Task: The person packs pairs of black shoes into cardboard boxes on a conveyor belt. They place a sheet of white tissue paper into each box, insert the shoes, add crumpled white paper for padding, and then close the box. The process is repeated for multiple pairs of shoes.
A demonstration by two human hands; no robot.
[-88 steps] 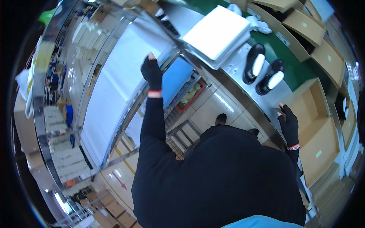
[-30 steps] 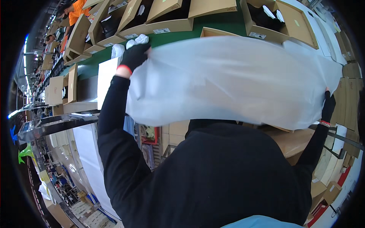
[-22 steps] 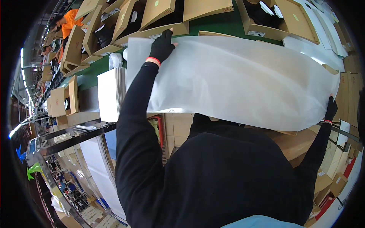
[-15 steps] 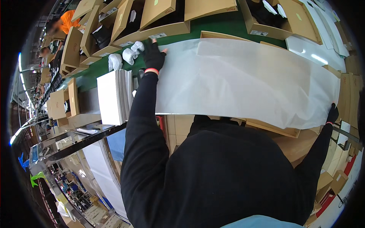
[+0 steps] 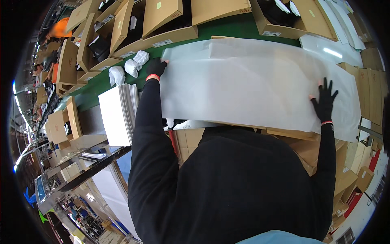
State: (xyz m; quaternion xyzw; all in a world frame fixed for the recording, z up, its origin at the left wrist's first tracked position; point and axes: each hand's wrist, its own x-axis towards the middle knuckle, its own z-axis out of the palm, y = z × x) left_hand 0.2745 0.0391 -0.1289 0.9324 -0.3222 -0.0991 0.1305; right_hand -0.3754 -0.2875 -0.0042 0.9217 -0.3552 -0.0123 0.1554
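– Workshop bkgd, head view: what's logged?
– Green worktop (image 5: 227, 27), beyond the work, running off to upper L. Far L: co-worker in orange top (image 5: 61, 27), bent over, blurred.
– Main item?
– Translucent whitish sheet (image 5: 260, 89), qty 1, large, oblong, lightly creased. Loc.: in front of person's chest, spread over tan carton (image 5: 294, 133); carton edge shows below sheet's btm edge.
– L hand (image 5: 156, 68)?
– Black glove, thumb tip bare, red wristband (image 5: 152, 77). At sheet's L edge, nr upper corner; fingers bunched. Pinching or only touching: can't tell.
– R hand (image 5: 325, 101)?
– Black glove, thumb tip bare, red/white wristband (image 5: 326, 123). Back of hand up, fingers splayed over sheet's R part, gripping nil. Pressing on it or just above: can't tell.
– Stock, L side?
– White stack (image 5: 115, 116), flat pcs, tilted, nr L sleeve. White wrapped bundles (image 5: 136, 65), qty 3, on worktop, just beyond stack; contents hidden.
– Far side?
– Tan open boxes (image 5: 176, 38), several, in a row, dark contents. Upper R: open box (image 5: 280, 30) w/ black footwear (image 5: 276, 14), white inserts.
– Misc.?
– Metal rail (image 5: 89, 171), lower L, below stack. Tan cartons (image 5: 367, 97), far R, upright, just past sheet's R edge.
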